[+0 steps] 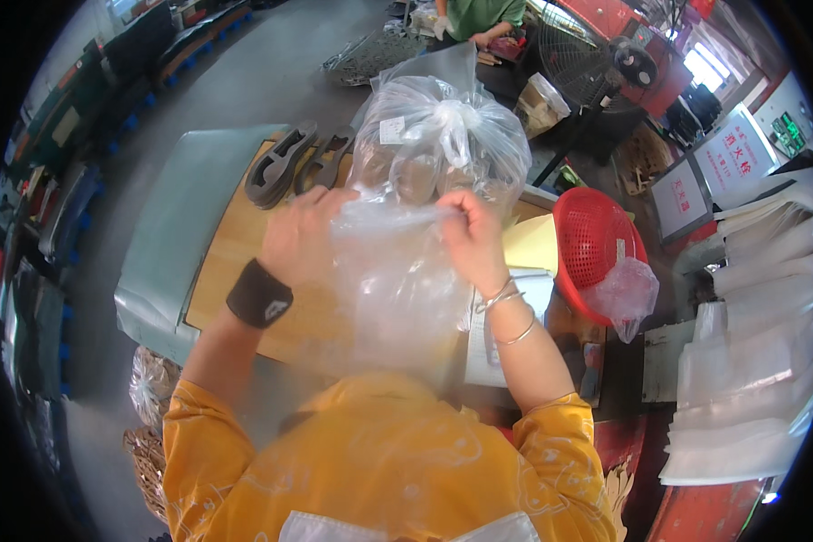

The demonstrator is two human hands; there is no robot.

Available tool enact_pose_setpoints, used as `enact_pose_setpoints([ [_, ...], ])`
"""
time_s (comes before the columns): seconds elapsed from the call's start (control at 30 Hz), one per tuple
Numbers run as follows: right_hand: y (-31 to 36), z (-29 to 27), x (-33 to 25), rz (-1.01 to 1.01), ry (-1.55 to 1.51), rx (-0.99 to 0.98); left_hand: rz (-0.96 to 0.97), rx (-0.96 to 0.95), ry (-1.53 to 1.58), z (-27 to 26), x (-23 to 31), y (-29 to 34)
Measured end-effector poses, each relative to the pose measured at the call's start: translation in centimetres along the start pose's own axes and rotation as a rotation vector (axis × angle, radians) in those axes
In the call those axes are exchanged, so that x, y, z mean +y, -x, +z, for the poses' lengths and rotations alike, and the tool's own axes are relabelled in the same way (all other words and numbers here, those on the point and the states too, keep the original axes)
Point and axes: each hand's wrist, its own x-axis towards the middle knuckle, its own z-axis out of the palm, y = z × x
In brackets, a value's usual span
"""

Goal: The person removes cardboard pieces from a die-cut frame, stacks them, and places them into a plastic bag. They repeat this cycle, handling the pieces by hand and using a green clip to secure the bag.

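Between my two hands hangs a clear plastic bag, its top edge stretched across over the table. My left hand, with a black band at the wrist, is closed on the bag's left corner. The right corner is pinched in the fingers of my right hand, which has silver bangles at the wrist. Just beyond stands a large knotted clear bag, filled with things I cannot make out, a white label on its side. Grey looped parts lie stacked to the left of it.
A red plastic basket with a crumpled clear bag stands at the right. Papers lie beside my right forearm. White sheets hang farther right. A fan and a person in green are at the back.
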Motion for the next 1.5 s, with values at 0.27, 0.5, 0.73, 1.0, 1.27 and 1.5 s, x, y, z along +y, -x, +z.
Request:
enact_pose_setpoints([
  [0.27, 1.2, -1.3, 3.6, 0.115, 1.228, -0.165, -0.081, -0.048, 0.011, -0.7, -7.0, -0.7],
  [0.5, -1.8, -12.2, -14.7, -0.507, 0.764, 0.428, 0.085, 0.111, 1.023, -15.8, 0.4, -6.3],
  [0.73, 2.8, -3.4, -2.2, 0.190, 0.856, -0.731, -0.007, -0.532, 0.111, 0.7, -5.3, 3.6],
  [1.0, 4.1, -8.0, -2.0, 0.126, 0.669, -0.195, 0.368, 0.270, 0.586, -6.5, -3.5, 2.7],
  [1.27, 4.1, -7.9, -4.6, 0.062, 0.300, -0.119, 0.140, 0.103, 0.230, -2.3, -3.4, 3.1],
  [1.5, 6.9, -5.9, 2.6, -0.015, 0.794, -0.250, 0.183, -0.163, 0.028, -3.9, 3.4, 4.0],
])
